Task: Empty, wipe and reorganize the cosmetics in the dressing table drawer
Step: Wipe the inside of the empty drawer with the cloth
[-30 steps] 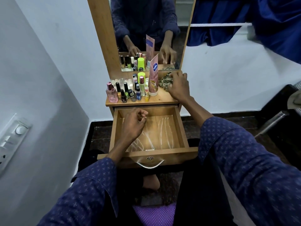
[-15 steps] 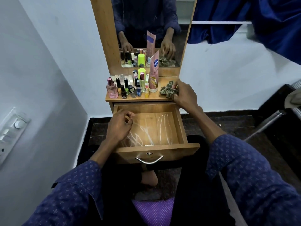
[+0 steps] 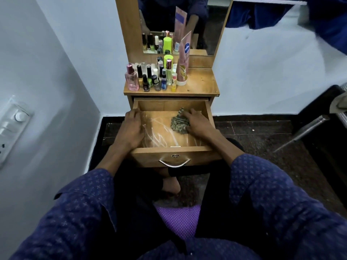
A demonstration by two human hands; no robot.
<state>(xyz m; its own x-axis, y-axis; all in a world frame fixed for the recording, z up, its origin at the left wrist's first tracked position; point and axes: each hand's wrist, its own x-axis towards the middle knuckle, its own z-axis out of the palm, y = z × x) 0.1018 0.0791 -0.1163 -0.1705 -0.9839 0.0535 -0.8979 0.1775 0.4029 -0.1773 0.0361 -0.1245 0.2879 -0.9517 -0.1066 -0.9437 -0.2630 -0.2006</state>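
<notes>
Right hand (image 3: pixel 195 123), centre frame: fingers flat, pressing crumpled cloth (image 3: pixel 179 123) onto open drawer (image 3: pixel 172 150) floor. Left hand (image 3: pixel 131 128): flat along drawer's left side. Cosmetics (image 3: pixel 155 76): clustered on table (image 3: pixel 201 87) top, above

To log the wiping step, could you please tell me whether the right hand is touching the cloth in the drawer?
Touching. The head view shows the right hand lying on the crumpled cloth inside the drawer, its fingers overlapping the fabric with no gap.
</notes>
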